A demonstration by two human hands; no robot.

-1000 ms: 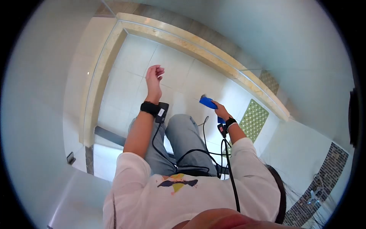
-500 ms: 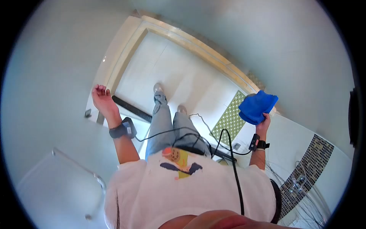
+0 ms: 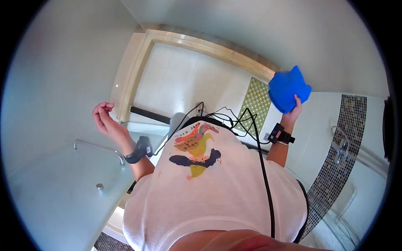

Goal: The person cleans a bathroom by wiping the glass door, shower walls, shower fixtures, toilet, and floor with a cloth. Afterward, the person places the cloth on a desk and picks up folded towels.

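On the right, my right hand [image 3: 295, 110] grips a blue cloth [image 3: 288, 90] by its lower edge; the cloth spreads upward beyond the fingers, near the stone ledge. My left hand [image 3: 107, 119] is raised at the left with its fingers loosely curled and apart, holding nothing, close to the frosted glass. Each wrist carries a strapped black device, the left one [image 3: 140, 149] and the right one [image 3: 277, 133], with black cables running to my waist.
A green dotted mat [image 3: 255, 102] lies on the tiled floor [image 3: 184, 75]. A stone curb [image 3: 209, 46] borders it. Glass with a metal handle [image 3: 98, 146] stands at the left. Shower fittings [image 3: 341, 152] are on the wall with a mosaic strip [image 3: 331, 184] at the right.
The blue cloth appears more spread out than a second ago and has risen with my right hand. My left hand has moved left and down. The view has turned, and the torso fills more of it.
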